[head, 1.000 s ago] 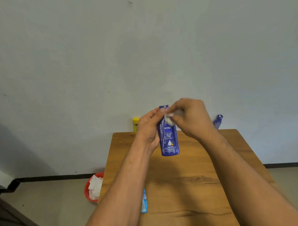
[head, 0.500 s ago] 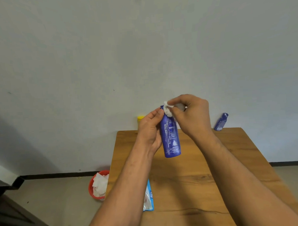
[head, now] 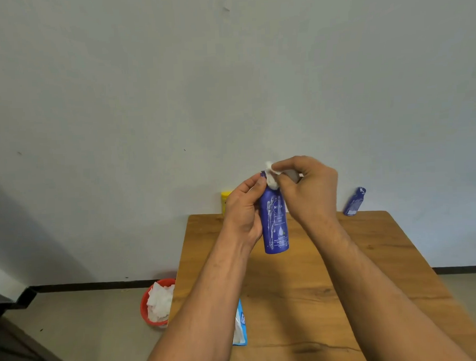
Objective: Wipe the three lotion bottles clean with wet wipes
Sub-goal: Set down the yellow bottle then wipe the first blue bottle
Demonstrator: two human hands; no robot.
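wipes pack [head: 240, 327]: blue and white, lying at the near left edge of the table, partly hidden by the left forearm.
red bin [head: 155, 304]: on the floor just left of the table, holding crumpled white wipes.
table [head: 372, 283]: wooden, set against the wall.
left hand [head: 243, 210]: fingers and thumb curled round the large blue bottle's upper body, gripping it.
large blue bottle [head: 275, 225]: held roughly upright above the table, label facing the camera, white streaks down its front.
right hand [head: 308, 191]: pinches the wet wipe at the bottle's top.
wet wipe [head: 271, 179]: bunched, pressed on the cap.
yellow bottle [head: 226, 201]: far left edge, mostly hidden behind the left hand.
small blue bottle [head: 353, 202]: far right edge, tilted, by the wall.
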